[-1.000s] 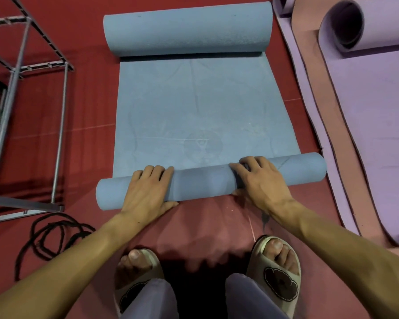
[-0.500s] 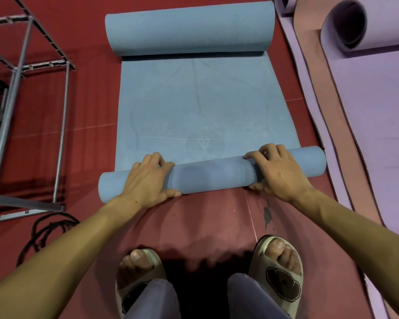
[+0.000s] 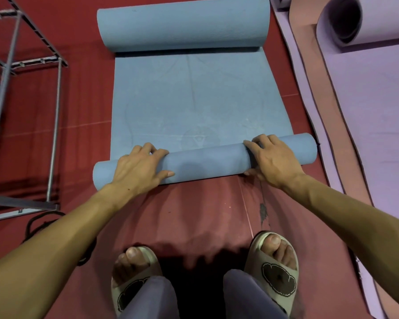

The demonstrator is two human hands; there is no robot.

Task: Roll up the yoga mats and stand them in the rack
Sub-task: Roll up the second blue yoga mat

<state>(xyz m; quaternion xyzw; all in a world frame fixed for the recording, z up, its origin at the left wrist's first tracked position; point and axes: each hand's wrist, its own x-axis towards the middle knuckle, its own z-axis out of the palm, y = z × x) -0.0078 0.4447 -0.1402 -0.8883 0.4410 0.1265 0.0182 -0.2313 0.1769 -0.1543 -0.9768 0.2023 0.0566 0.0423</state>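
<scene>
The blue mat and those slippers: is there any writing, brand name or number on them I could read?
No readable text anywhere.
Blue mat: a faint printed emblem just beyond the near roll, a symbol only, too faded to make out letters.
Slippers: a dark cloud-shaped patch on each, no words legible.
Purple mat and metal rack: no markings visible.

Illumination: moderate, overhead. Dark shadow pools on the floor by the feet. Wide-angle edge distortion; focus sharp.

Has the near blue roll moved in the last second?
Yes. The near roll has rolled away from the person, toward the far roll, covering more of the flat mat; both hands ride on it.
</scene>
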